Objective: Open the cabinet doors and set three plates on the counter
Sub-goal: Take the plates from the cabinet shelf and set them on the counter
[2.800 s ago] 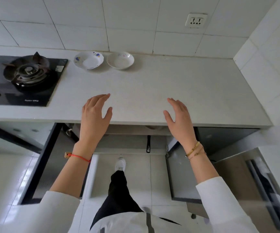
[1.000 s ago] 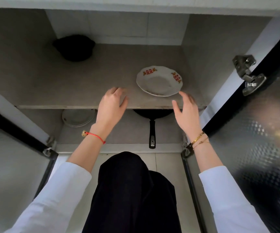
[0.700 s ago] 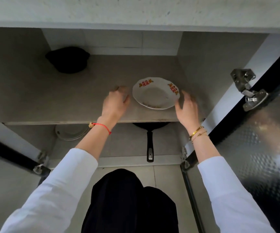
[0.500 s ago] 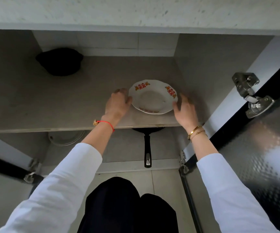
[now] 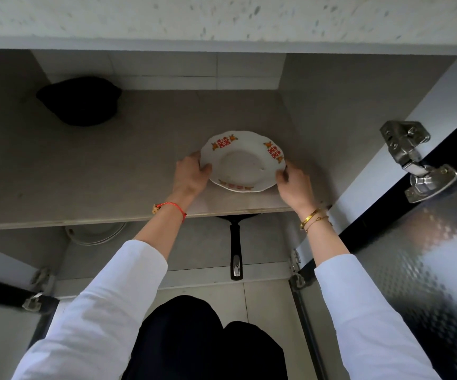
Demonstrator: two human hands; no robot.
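A white plate (image 5: 242,163) with red and orange motifs on its scalloped rim sits near the front right of the grey cabinet shelf (image 5: 98,176). My left hand (image 5: 190,175) grips its left rim, thumb over the edge. On the opposite side my right hand (image 5: 293,187) grips the right rim. Both cabinet doors stand open: the right door (image 5: 427,270) shows its patterned inner face, and the left door (image 5: 0,325) is at the lower left. The counter's underside and front edge (image 5: 222,42) run across the top.
A black bowl-like object (image 5: 80,101) sits at the shelf's back left. Below the shelf lie a black pan with its handle (image 5: 235,250) pointing out and a pale round dish (image 5: 95,233). Metal hinges (image 5: 413,160) jut from the right door. My dark-clad knees (image 5: 205,341) are below.
I crouched from the counter to the open cabinet. Both hands reached across the shelf and closed on the plate's left and right rims.
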